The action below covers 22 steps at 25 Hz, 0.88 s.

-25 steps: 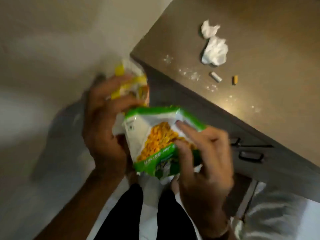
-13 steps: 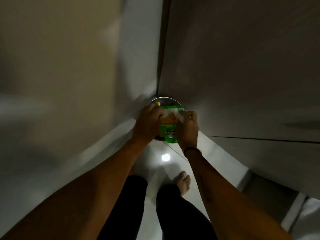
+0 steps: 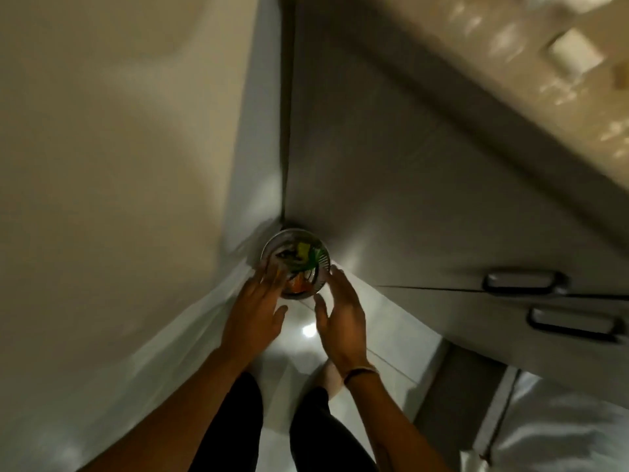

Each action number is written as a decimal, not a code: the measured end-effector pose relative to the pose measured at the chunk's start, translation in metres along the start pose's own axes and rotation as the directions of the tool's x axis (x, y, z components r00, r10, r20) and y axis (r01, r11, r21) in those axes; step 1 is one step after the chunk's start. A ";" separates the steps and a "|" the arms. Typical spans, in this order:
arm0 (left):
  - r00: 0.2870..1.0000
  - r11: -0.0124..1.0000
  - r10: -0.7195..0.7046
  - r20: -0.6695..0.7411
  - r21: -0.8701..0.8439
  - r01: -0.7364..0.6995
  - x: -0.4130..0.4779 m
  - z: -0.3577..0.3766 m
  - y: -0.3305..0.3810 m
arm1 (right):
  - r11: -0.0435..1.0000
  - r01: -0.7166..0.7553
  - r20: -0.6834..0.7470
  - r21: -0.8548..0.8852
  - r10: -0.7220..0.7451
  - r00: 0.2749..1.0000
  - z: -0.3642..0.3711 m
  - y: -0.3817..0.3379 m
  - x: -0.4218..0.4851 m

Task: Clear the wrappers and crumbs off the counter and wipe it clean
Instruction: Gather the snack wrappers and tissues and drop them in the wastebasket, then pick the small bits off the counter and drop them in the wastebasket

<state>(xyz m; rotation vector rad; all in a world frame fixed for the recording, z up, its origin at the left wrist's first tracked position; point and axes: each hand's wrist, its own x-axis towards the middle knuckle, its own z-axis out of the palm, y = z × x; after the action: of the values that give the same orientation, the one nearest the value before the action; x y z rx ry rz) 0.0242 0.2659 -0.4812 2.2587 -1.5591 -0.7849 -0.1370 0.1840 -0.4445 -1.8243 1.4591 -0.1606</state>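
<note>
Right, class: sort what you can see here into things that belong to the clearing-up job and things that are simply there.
Part of the job:
- bin in the floor corner
- wrappers inside it
- left hand, open
- right hand, open
- counter, blurred

Simply there:
- drawer handles
- bracelet
- white wall

A round wire-mesh bin (image 3: pixel 295 264) stands on the floor (image 3: pixel 340 335) in the corner where the wall (image 3: pixel 119 165) meets the cabinet front (image 3: pixel 391 216). Inside it lie the wrappers (image 3: pixel 306 257), yellow, green and orange; their shapes are blurred and cannot be told apart. The left hand (image 3: pixel 253 315) hovers over the bin's near-left rim, fingers spread, grip empty. The right hand (image 3: pixel 340 318) is just beside the near-right rim, fingers extended, grip empty. A band (image 3: pixel 359 372) circles the right wrist. Two drawer handles (image 3: pixel 524 282) sit at right. The desk (image 3: pixel 544 80) edge appears at upper right, with what seem to be crumbs (image 3: pixel 561 93).
</note>
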 end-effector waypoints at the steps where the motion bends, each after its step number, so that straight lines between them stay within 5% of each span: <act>1: 0.995 0.998 0.049 -0.086 -0.032 -0.052 -0.012 -0.024 0.026 | 0.997 0.063 -0.060 0.037 -0.061 0.996 -0.023 -0.029 -0.015; 5: 0.849 0.954 0.241 -0.471 -0.047 -0.297 -0.028 -0.126 0.118 | 0.936 0.343 -0.320 0.075 -0.303 0.898 -0.106 -0.130 -0.056; 7: 0.720 0.914 0.262 -0.643 -0.075 -0.399 -0.025 -0.185 0.161 | 0.851 0.522 -0.483 0.063 -0.432 0.762 -0.156 -0.172 -0.070; 10: 0.618 0.853 0.343 -0.707 -0.041 -0.521 0.017 -0.268 0.219 | 0.778 0.624 -0.635 -0.070 -0.517 0.574 -0.240 -0.215 -0.058; 12: 0.625 0.840 0.407 -0.666 0.004 -0.542 0.064 -0.307 0.255 | 0.845 0.516 -0.632 -0.143 -0.479 0.609 -0.293 -0.231 -0.030; 15: 0.729 0.868 0.455 -0.512 0.071 -0.492 0.140 -0.343 0.296 | 0.925 0.283 -0.493 -0.253 -0.375 0.785 -0.341 -0.249 0.024; 18: 0.832 0.874 0.482 -0.274 0.220 -0.434 0.197 -0.346 0.310 | 0.911 0.192 -0.410 -0.365 -0.342 0.845 -0.352 -0.254 0.066; 22: 0.853 0.841 0.501 -0.148 0.313 -0.440 0.213 -0.348 0.308 | 0.882 0.104 -0.327 -0.460 -0.278 0.903 -0.349 -0.260 0.085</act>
<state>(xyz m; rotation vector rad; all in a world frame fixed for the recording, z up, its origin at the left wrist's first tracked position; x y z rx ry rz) 0.0467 -0.0710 -0.0975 1.8951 -2.0851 -0.1792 -0.0946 -0.0499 -0.0702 -2.4149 1.6726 -0.3336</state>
